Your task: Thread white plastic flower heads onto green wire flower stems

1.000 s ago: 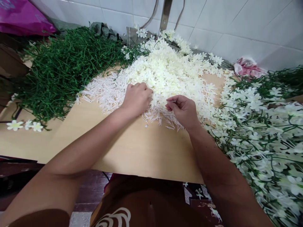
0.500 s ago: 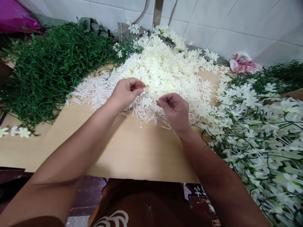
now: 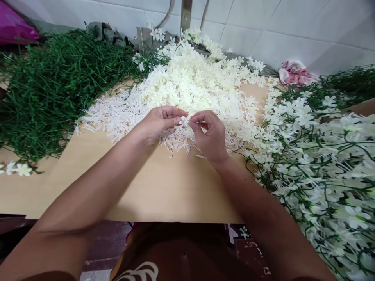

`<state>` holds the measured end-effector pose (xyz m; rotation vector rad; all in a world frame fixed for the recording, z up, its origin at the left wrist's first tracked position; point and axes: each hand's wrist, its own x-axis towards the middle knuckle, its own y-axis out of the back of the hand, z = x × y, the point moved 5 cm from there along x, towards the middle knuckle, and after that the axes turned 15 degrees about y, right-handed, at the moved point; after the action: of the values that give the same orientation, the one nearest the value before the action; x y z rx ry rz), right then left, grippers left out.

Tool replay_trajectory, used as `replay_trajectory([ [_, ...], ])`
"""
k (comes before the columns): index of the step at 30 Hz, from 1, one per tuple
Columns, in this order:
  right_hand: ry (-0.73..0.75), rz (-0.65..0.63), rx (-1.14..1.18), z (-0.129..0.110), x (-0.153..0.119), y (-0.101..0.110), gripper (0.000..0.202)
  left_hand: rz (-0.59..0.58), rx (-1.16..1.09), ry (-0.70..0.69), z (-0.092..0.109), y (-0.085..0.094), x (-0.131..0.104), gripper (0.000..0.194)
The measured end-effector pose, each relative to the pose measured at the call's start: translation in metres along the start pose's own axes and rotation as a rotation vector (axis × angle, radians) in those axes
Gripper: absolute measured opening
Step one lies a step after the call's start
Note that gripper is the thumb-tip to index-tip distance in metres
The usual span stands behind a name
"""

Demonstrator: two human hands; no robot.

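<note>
A small white artificial flower (image 3: 184,121) is pinched in the fingertips of my left hand (image 3: 158,123). My right hand (image 3: 210,134) meets it from the right, thumb and forefinger pressed together at the petals' edge; anything tiny between those fingertips is hidden. Both hands are over the near side of a big heap of loose cream-white flower heads (image 3: 187,86). Thin white stamen-like pieces (image 3: 117,113) are spread left of the heap and under my hands.
Green plastic stems (image 3: 58,82) are piled at the left. Finished-looking white flowers on green stems (image 3: 316,175) crowd the right side. Behind the tan table board (image 3: 175,187) rises a white tiled wall (image 3: 281,31). A pink-and-white plastic bag (image 3: 295,73) lies at the back right.
My hands were apart and have come together over the heap. The white flower now shows clearly between them. The view has shifted slightly.
</note>
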<state>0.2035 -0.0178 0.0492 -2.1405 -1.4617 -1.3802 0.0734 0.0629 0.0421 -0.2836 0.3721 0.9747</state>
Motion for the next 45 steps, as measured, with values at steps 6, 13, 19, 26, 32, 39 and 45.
replay_trajectory([
  [6, 0.146, -0.052, -0.162, -0.002, 0.0, 0.001, 0.01, 0.0, -0.051, 0.03, -0.006, -0.002, 0.003, 0.022],
  [13, 0.201, -0.065, -0.177, -0.005, -0.001, -0.002, 0.011, -0.004, -0.039, 0.036, -0.008, -0.007, 0.003, 0.026],
  [19, 0.072, -0.121, -0.048, -0.002, -0.001, -0.003, 0.007, -0.005, 0.049, 0.004, -0.007, -0.01, 0.0, 0.029],
  [26, -0.042, -0.152, 0.079, -0.003, 0.001, -0.002, 0.005, 0.026, 0.233, -0.082, 0.005, -0.012, -0.009, 0.021],
  [32, -0.105, -0.125, 0.103, 0.0, 0.001, 0.004, 0.009, 0.367, 0.827, -0.282, 0.015, 0.036, -0.05, 0.011],
  [39, -0.223, -0.217, 0.26, -0.003, -0.007, -0.013, 0.008, 0.358, 1.284, -0.231, -0.016, 0.055, -0.074, 0.019],
  [45, -0.27, -0.295, 0.334, -0.004, -0.016, -0.026, 0.008, 0.536, 1.263, -0.192, -0.024, 0.056, -0.059, 0.023],
])
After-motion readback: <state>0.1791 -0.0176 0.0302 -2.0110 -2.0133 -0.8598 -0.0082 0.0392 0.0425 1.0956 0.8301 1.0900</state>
